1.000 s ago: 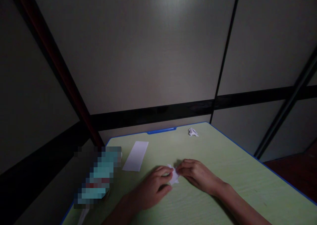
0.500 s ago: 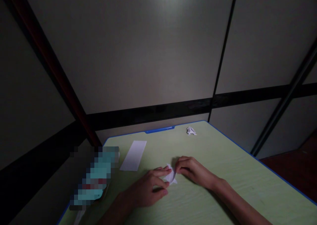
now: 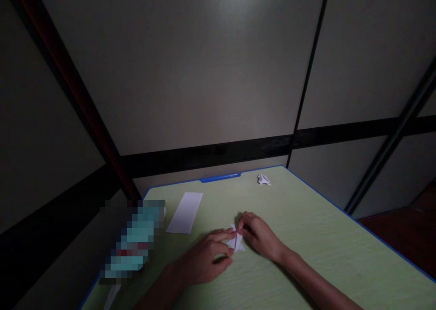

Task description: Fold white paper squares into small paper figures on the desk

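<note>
A small folded white paper piece lies on the green table between my two hands. My left hand rests on the table with its fingertips pressed on the paper's left side. My right hand pinches the paper's upper right edge with curled fingers. Both hands are closed on the paper.
A flat white paper strip lies to the upper left of my hands. A finished small folded paper figure sits near the table's far edge, beside a blue handle. A blurred teal object stands at the table's left edge. Dark wall panels rise behind.
My right hand has drawn in toward the left and curled tighter over the paper. The left hand has kept its place on the paper's left side.
</note>
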`<action>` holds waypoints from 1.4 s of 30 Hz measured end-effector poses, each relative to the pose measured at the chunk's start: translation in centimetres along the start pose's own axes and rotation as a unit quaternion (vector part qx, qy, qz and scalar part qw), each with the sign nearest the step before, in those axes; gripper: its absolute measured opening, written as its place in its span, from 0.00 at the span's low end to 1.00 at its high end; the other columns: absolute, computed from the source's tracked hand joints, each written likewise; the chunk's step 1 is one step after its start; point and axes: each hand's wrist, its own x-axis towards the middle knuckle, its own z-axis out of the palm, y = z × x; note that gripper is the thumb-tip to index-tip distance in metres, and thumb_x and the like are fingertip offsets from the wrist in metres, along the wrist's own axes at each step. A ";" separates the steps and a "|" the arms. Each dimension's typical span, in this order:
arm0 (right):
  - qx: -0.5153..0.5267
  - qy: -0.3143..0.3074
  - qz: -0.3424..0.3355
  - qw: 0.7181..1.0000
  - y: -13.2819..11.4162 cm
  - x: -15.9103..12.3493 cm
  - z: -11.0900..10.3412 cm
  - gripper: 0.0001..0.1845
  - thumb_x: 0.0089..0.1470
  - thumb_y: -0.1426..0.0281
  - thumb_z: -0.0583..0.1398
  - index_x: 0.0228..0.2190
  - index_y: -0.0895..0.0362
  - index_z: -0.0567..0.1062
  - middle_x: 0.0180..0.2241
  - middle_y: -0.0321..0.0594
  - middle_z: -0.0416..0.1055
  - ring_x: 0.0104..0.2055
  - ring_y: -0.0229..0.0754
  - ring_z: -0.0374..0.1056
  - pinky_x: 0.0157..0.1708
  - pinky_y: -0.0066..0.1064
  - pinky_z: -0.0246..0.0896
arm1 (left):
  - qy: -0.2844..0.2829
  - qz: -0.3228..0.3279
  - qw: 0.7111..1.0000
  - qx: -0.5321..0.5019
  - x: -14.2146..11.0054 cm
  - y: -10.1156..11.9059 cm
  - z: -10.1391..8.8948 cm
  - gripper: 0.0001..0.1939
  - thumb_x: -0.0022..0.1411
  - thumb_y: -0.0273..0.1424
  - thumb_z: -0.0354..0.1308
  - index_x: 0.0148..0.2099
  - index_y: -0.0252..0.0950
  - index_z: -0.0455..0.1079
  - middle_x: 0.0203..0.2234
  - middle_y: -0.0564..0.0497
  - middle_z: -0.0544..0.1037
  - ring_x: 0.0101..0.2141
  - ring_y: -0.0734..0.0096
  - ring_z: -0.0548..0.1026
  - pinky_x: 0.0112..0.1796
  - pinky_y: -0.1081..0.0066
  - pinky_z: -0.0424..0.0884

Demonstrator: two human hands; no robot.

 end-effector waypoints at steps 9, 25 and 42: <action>-0.002 0.004 0.013 1.000 -0.1 0.1 0.1 0.06 0.43 0.78 0.51 0.21 0.58 0.66 0.23 0.38 0.64 0.29 0.39 0.58 0.29 0.27 0.51 | -0.013 -0.018 1.000 -0.011 -0.3 -0.2 -0.1 0.21 0.48 0.25 0.51 0.48 0.39 0.58 0.50 0.51 0.59 0.49 0.69 0.56 0.49 0.68 0.53; -0.001 0.011 0.023 1.000 -0.1 0.0 0.3 0.08 0.42 0.80 0.50 0.20 0.58 0.65 0.25 0.38 0.61 0.29 0.37 0.58 0.28 0.26 0.52 | -0.063 0.025 0.997 0.043 -0.2 0.7 -0.9 0.20 0.54 0.28 0.46 0.51 0.40 0.55 0.51 0.48 0.57 0.51 0.68 0.53 0.49 0.67 0.52; -0.063 0.017 0.056 0.996 -0.6 -0.2 0.5 0.08 0.40 0.81 0.50 0.21 0.58 0.65 0.26 0.39 0.62 0.32 0.39 0.58 0.30 0.26 0.50 | -0.044 0.046 0.996 0.056 -0.1 1.0 -1.0 0.20 0.54 0.27 0.46 0.50 0.39 0.56 0.50 0.49 0.58 0.49 0.67 0.56 0.48 0.67 0.54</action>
